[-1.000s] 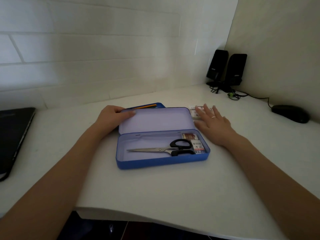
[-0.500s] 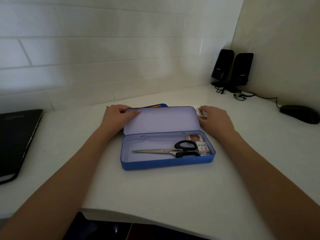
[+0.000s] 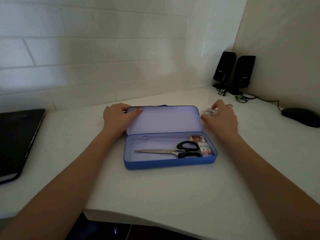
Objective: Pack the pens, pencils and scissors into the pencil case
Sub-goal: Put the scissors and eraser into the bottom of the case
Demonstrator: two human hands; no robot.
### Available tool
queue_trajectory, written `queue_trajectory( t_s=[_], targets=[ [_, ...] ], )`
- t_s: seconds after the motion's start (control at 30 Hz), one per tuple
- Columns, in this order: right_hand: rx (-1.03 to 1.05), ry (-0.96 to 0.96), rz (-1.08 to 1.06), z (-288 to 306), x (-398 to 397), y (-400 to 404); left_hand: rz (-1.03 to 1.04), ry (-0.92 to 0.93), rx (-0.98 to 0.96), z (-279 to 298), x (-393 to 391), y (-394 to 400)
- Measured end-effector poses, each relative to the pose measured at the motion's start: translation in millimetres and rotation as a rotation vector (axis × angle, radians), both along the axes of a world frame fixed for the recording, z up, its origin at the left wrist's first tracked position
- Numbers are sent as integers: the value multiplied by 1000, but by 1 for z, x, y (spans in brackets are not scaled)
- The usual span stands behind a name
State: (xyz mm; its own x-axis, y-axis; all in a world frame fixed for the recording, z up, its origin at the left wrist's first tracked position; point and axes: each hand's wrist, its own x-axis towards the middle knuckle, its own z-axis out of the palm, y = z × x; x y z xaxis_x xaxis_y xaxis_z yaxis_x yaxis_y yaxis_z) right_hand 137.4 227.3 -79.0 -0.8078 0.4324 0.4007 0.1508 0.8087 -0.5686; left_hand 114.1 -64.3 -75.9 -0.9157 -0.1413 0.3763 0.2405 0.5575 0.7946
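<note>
A blue pencil case lies open on the white desk, its lid tilted back. Black-handled scissors lie inside it, blades pointing left, next to two small boxes at the right end. My left hand holds the lid's upper left corner. My right hand is just right of the lid, fingers closed on a small clear item. A sliver of something blue shows behind the lid; whatever lies there is hidden.
A black laptop lies at the desk's left edge. Two black speakers with cables stand in the back right corner, and a black mouse sits at the far right. The desk's front edge curves below the case.
My right hand has gone from lying flat with spread fingers to closing on the small clear item and lifting it slightly. The pencils behind the lid are no longer visible.
</note>
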Motion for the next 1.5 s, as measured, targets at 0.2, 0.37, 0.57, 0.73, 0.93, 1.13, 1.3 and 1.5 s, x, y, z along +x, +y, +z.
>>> queue_trajectory(
  t_s=[0.2,0.37,0.57,0.73,0.93,1.13,1.3,1.5],
  targets=[
    [-416,246,56,37,16,-8,154,-2,-106,4,-3,1],
    [-376,142,453,55,50,-79,272,61,-122,4,0,3],
    [-51,-129,710,27,81,-136,301,36,-96,6,1,1],
    [-29,-201,699,20,74,-130,286,57,-98,8,0,1],
    [-96,-206,702,17,67,-122,289,98,-47,5,-2,1],
    [0,-211,763,19,58,-116,303,105,-48,4,-4,0],
    [-132,-158,738,27,49,-99,290,107,-42,5,-3,0],
    [348,-276,927,20,49,-104,269,115,-45,5,-2,0]
  ],
)
